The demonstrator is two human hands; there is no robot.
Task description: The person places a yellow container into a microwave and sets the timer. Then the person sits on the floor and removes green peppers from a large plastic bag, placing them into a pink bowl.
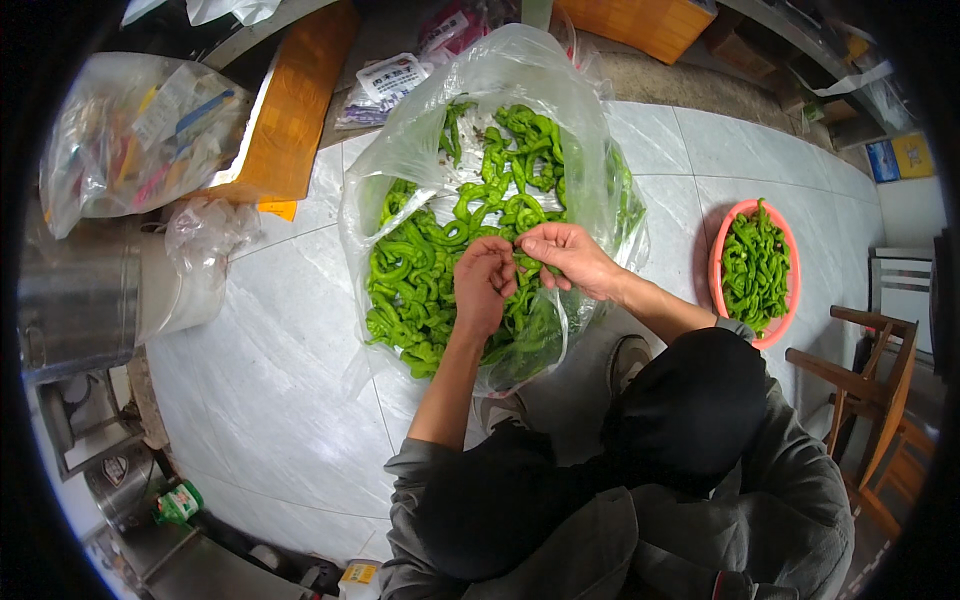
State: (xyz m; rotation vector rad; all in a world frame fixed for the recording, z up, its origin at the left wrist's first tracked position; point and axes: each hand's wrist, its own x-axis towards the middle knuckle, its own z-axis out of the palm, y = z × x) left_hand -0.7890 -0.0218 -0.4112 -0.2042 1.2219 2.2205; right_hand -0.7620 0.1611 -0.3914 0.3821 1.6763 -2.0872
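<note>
Curled green peppers [412, 255] fill much of a large clear plastic bag [510, 60], which lies wide open on the tiled floor before me. Above the peppers, my left hand [486, 281] has its fingers curled near my right hand; whether it grips anything is hidden. My right hand [568, 259] is shut on a green pepper [531, 262], its thumb and forefinger reaching towards the left fingertips. Off to the right, a pink plastic basket [795, 300] on the floor holds more green peppers [754, 266].
At the upper left stand a wooden box [289, 97] and a plastic bag of mixed items [135, 135]. Below them are a metal pot [79, 292] and a white bucket [184, 292]. A wooden stool [892, 397] stands at the right. Printed packets [390, 82] lie behind the pepper bag.
</note>
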